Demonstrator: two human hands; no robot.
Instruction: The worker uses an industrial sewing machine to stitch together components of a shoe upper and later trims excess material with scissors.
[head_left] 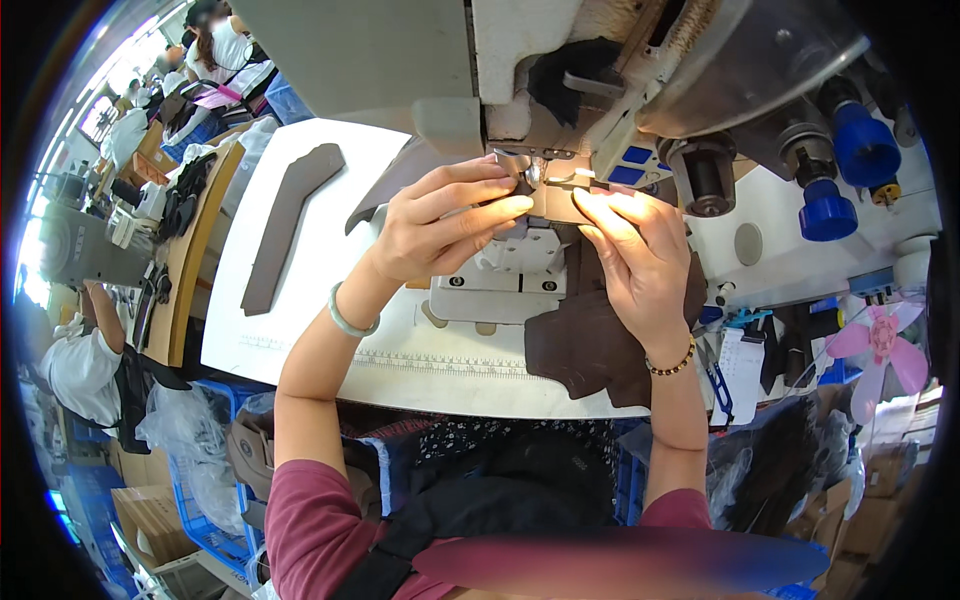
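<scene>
Both my hands are raised at the needle area of a sewing machine [540, 165]. Between their fingertips is a small brown piece of material [562, 206], lit by the machine's lamp. My left hand [440, 220] pinches its left side close to the presser foot, with the fingers closed together. On the right side, my right hand [635, 235] grips the same piece between thumb and fingers. Below the right hand, dark brown material [585, 345] hangs over the machine bed and spreads on the white table [430, 365]. How the pieces join is hidden by my hands.
An angled brown strip [285, 235] lies on the table's left. A ruler scale [450, 366] runs near the front edge. Blue-capped knobs [828, 210], a pink fan [882, 338] and blue-handled scissors [718, 390] are at right. Co-workers [85, 365] sit at left.
</scene>
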